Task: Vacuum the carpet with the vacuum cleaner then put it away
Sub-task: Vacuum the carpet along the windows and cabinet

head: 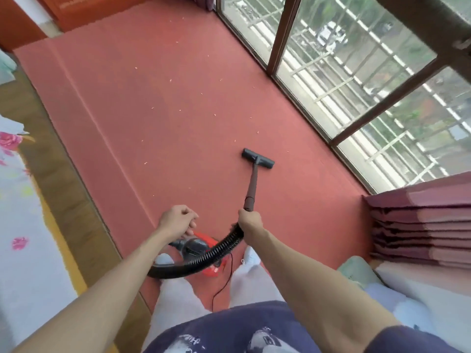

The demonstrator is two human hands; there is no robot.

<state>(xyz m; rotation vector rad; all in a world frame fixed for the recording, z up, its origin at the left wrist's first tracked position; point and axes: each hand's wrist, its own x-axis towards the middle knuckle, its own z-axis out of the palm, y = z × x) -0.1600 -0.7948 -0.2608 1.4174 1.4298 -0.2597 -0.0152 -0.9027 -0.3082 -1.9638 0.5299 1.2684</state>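
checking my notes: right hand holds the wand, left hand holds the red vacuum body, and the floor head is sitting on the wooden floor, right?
Not quite. In the head view the floor head sits on the red carpet, not the wooden floor. The rest holds: the right hand grips the wand and the left hand holds the red vacuum body.

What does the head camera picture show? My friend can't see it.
A person vacuums a red carpet: right hand grips the wand, left hand holds the vacuum. Crumbs lie ahead, windows to the right.
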